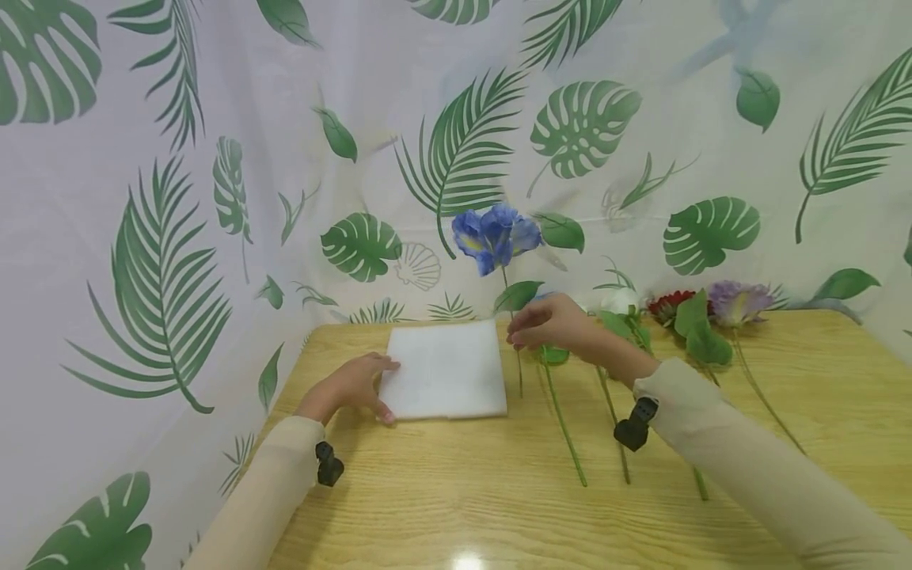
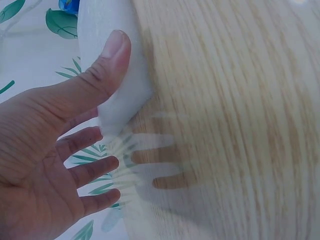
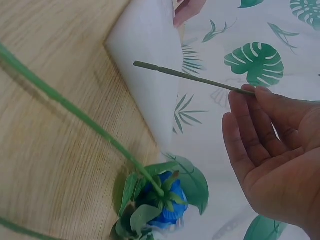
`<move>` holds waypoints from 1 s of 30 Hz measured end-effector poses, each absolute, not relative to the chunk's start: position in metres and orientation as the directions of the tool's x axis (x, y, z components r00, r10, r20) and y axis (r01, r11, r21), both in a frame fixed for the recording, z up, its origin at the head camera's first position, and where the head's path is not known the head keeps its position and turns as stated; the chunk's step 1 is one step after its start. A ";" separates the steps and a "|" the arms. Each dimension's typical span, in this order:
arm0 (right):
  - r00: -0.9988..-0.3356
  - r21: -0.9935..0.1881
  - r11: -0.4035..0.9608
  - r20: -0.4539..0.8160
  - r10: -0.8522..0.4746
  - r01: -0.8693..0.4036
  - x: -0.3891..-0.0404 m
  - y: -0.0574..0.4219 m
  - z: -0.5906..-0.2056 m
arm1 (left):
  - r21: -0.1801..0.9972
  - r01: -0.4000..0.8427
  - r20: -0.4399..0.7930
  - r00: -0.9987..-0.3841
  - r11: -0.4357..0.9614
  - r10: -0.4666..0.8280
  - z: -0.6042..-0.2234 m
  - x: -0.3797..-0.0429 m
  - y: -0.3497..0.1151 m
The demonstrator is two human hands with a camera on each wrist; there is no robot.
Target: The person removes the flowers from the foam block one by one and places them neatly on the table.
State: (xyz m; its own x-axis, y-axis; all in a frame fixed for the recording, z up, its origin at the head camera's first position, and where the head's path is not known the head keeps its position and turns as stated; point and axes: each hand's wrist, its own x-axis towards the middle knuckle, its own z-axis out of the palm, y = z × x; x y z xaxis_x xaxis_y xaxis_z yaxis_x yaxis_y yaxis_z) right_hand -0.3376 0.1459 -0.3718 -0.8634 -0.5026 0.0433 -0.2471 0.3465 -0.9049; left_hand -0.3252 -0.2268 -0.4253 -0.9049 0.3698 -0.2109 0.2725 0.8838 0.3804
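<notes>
My right hand [image 1: 556, 323] pinches the thin green stem [image 3: 195, 78] of an artificial blue iris [image 1: 496, 236] between thumb and fingertips. The iris stands upright, its bloom above the hand and the stem's lower end hanging beside the white foam sheet [image 1: 445, 372]. At the sheet's left edge is my left hand [image 1: 351, 385], thumb at the near corner and fingers spread. In the left wrist view the thumb [image 2: 114, 55] lies over the sheet, with the other fingers loosely extended. The sheet lies flat on the table and looks layered.
On the wooden table [image 1: 442, 491], right of the sheet, lie several artificial flowers: a blue one [image 3: 172, 200], a white one [image 1: 618, 299], a red one [image 1: 666, 306] and a purple one [image 1: 739, 302]. Their stems point toward me. A leaf-printed curtain [image 1: 285, 182] hangs behind.
</notes>
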 end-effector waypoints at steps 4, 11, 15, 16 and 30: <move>-0.874 -0.906 0.350 0.041 -0.484 -0.237 -0.333 0.161 -0.371 | 0.392 0.283 -0.208 -0.900 0.875 0.384 -0.423 -0.324 -0.225; -0.887 -0.893 0.389 0.025 -0.461 -0.228 -0.330 0.192 -0.368 | 0.391 0.288 -0.208 -0.898 0.874 0.389 -0.423 -0.324 -0.226; -0.900 -0.887 0.407 0.020 -0.435 -0.217 -0.327 0.208 -0.367 | 0.389 0.286 -0.208 -0.899 0.876 0.386 -0.424 -0.324 -0.227; -0.903 -0.884 0.416 0.018 -0.430 -0.215 -0.326 0.212 -0.366 | 0.388 0.289 -0.207 -0.898 0.875 0.388 -0.424 -0.324 -0.227; -0.936 -0.887 0.435 -0.009 -0.352 -0.154 -0.316 0.263 -0.357 | 0.405 0.281 -0.207 -0.898 0.870 0.387 -0.425 -0.324 -0.227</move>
